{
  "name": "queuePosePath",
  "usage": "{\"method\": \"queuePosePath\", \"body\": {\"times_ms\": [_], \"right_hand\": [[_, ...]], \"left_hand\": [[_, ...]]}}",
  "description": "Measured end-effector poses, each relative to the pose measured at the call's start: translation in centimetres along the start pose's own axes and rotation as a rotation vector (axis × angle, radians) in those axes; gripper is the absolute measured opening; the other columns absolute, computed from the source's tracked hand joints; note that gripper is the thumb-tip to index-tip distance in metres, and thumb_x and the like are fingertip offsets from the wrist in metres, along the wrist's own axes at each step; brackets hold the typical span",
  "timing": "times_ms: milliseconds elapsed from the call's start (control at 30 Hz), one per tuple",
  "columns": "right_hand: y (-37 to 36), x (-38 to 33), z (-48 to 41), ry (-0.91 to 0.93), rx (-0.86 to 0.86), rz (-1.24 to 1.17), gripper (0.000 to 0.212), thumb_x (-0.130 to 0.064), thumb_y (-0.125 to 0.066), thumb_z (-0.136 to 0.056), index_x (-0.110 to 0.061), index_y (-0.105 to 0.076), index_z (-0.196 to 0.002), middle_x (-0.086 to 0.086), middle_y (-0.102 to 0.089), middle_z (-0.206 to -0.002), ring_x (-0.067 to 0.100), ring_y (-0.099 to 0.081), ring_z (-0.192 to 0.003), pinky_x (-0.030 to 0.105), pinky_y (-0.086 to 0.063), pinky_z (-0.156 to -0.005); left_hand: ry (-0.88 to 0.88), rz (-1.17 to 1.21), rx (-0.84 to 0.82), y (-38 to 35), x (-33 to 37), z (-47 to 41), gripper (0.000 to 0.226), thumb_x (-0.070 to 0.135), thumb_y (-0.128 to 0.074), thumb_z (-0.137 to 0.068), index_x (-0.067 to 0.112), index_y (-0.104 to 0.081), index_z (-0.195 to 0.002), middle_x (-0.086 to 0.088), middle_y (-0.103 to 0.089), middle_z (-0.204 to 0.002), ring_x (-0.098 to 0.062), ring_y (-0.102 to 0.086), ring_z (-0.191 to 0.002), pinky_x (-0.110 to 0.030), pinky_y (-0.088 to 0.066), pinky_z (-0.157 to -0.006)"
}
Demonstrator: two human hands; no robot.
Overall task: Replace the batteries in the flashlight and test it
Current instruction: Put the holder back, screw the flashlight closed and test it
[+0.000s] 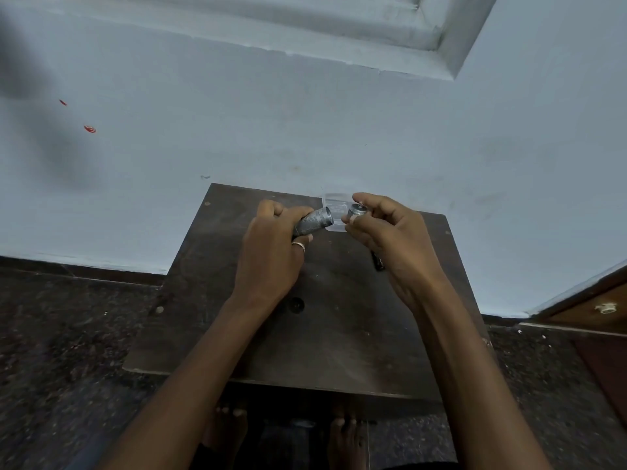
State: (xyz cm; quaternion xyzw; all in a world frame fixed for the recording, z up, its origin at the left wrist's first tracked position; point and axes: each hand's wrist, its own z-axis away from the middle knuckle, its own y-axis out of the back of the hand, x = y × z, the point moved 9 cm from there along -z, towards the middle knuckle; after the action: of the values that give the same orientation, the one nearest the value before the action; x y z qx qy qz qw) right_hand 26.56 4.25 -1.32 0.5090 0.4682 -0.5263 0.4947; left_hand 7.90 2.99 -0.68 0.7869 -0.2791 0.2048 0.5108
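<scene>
My left hand grips a silver knurled flashlight body, with its open end pointing right. My right hand pinches the flashlight's end cap, a small silver piece with a spring sticking up. A short gap separates the cap from the open tube. Both are held above the far part of a small dark wooden table. A dark object, possibly a battery, lies on the table, mostly hidden under my right hand.
A clear plastic box sits at the table's far edge, just behind the flashlight parts. A pale blue wall stands right behind the table. A wooden door is at the right. My bare feet show below the table's near edge.
</scene>
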Motion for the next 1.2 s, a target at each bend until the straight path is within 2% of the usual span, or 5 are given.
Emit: {"method": "queuePosePath", "body": {"times_ms": [300,500,767,1000,1200], "right_hand": [[0.2,-0.5,0.1,0.047,0.039,0.122,0.032,-0.007,-0.08,-0.072,-0.015,-0.069,-0.101,0.012,-0.076,-0.105,0.026,-0.074,-0.102,0.048,-0.059,-0.092],[-0.7,-1.3,0.2,0.128,-0.065,0.383,0.031,-0.005,-0.068,-0.089,-0.015,-0.07,-0.119,-0.005,-0.068,-0.08,-0.008,-0.054,-0.043,0.006,-0.038,-0.044],[-1.0,-1.4,0.1,0.184,-0.089,0.475,0.035,-0.008,-0.073,-0.087,-0.022,-0.072,-0.119,-0.009,-0.075,-0.099,-0.001,-0.07,-0.083,0.026,-0.057,-0.084],[-0.7,-1.3,0.0,0.169,-0.093,0.455,0.027,-0.007,-0.078,-0.083,-0.02,-0.076,-0.107,-0.008,-0.074,-0.084,-0.006,-0.061,-0.055,0.006,-0.041,-0.048],[-0.6,-1.3,0.1,0.156,-0.109,0.461,0.033,-0.003,-0.077,-0.084,-0.016,-0.074,-0.114,-0.002,-0.075,-0.088,-0.009,-0.058,-0.05,0.004,-0.04,-0.047]], "left_hand": [[-0.021,0.013,-0.002,0.1,0.1,0.1,0.037,0.017,-0.073,-0.082,0.031,-0.067,-0.116,0.006,-0.045,-0.102,-0.015,-0.053,-0.088,-0.026,-0.041,-0.072],[-0.042,-0.01,-0.014,-0.1,0.1,-0.1,0.039,0.017,-0.072,-0.084,0.03,-0.066,-0.12,0.002,-0.048,-0.105,-0.018,-0.054,-0.092,-0.03,-0.048,-0.074],[-0.105,-0.029,-0.023,-0.2,0.6,0.0,0.041,0.013,-0.072,-0.082,0.028,-0.066,-0.12,-0.002,-0.051,-0.103,-0.021,-0.055,-0.09,-0.041,-0.055,-0.072],[-0.131,-0.032,-0.024,-0.1,0.8,0.1,0.041,0.011,-0.071,-0.083,0.028,-0.065,-0.119,-0.002,-0.049,-0.101,-0.02,-0.053,-0.087,-0.041,-0.054,-0.069],[-0.134,-0.029,-0.029,-0.2,0.8,0.1,0.042,0.011,-0.071,-0.083,0.028,-0.065,-0.121,-0.001,-0.049,-0.102,-0.02,-0.053,-0.089,-0.04,-0.054,-0.07]]}}
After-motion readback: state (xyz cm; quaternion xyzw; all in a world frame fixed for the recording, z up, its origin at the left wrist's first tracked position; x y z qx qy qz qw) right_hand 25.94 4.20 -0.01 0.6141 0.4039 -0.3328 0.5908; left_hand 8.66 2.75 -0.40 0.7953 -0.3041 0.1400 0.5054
